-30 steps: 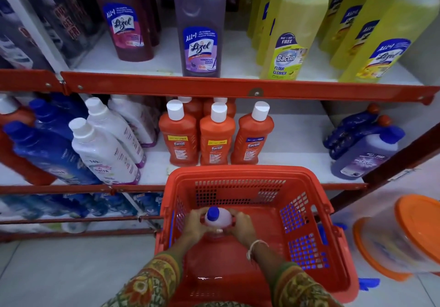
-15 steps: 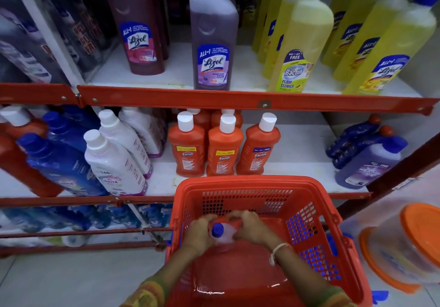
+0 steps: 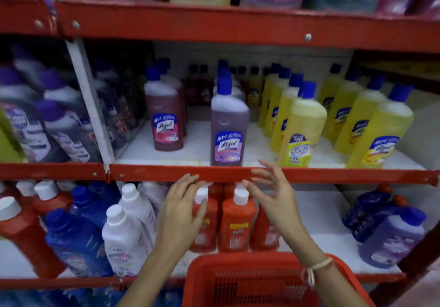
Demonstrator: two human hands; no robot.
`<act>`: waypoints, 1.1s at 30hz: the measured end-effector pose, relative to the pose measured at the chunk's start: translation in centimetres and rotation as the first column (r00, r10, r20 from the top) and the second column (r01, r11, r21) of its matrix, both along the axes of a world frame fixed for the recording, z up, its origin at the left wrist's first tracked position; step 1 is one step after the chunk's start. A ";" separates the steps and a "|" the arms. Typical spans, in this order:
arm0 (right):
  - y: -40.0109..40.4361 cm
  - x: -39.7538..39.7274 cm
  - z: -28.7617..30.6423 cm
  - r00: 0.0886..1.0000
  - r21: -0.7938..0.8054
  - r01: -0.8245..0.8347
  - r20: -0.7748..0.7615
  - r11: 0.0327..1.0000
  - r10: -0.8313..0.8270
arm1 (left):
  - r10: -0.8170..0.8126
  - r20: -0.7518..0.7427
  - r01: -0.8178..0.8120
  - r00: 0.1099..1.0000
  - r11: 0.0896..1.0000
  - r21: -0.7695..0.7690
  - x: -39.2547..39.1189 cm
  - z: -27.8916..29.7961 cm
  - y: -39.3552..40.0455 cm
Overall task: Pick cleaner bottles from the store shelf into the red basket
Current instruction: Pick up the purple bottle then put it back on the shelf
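Neither grip holds anything: the left hand [image 3: 181,208] and right hand [image 3: 273,196] are open, fingers spread, raised before the red shelf rail [image 3: 147,173]. Just above and between them stands the purple cleaner bottle [image 3: 228,128]; orange bottles [image 3: 237,221] sit just behind. Best to close both palms round one body, lifting clear of the rail. Below the wrists waits the red basket [image 3: 250,280].

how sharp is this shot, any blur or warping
Head view: soft all over, worst motion blur on the dark bottles at far left; both hands are fairly clear; wide-angle lens bows the red shelf rails; lighting even, no harsh glare.
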State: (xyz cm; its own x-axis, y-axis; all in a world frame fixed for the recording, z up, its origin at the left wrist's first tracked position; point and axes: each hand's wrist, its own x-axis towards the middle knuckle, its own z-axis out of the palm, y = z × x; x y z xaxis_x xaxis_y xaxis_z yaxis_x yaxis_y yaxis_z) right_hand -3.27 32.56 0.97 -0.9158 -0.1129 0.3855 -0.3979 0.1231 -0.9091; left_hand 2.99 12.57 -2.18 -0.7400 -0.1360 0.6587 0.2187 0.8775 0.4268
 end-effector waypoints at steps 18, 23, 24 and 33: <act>-6.6 -9.2 6.1 0.986 -0.056 -0.140 0.079 0.989 0.144 | 0.246 0.181 -0.167 0.952 0.915 -0.366 -7.8 1.4 -4.3; -7.0 -7.1 7.2 0.966 -0.025 0.104 -0.235 0.994 -0.107 | 0.248 0.177 -0.172 0.953 0.918 -0.358 -7.6 1.5 -4.2; -7.0 -6.5 7.7 0.931 -0.005 0.184 -0.319 0.983 -0.176 | 0.251 0.185 -0.172 0.950 0.917 -0.360 -7.6 1.5 -4.1; -5.5 -3.0 9.2 0.497 0.038 0.742 -0.701 0.669 -0.511 | 0.288 0.232 -0.186 0.929 0.906 -0.381 -7.4 1.5 -4.0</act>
State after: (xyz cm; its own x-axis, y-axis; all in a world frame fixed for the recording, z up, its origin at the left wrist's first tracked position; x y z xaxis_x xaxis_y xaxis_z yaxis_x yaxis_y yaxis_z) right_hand -6.24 27.08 10.14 -0.3657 0.1846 0.9123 -0.5153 0.7761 -0.3636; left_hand -4.39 8.60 -0.67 -0.8728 -0.1318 0.4700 -0.0963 0.9904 0.0988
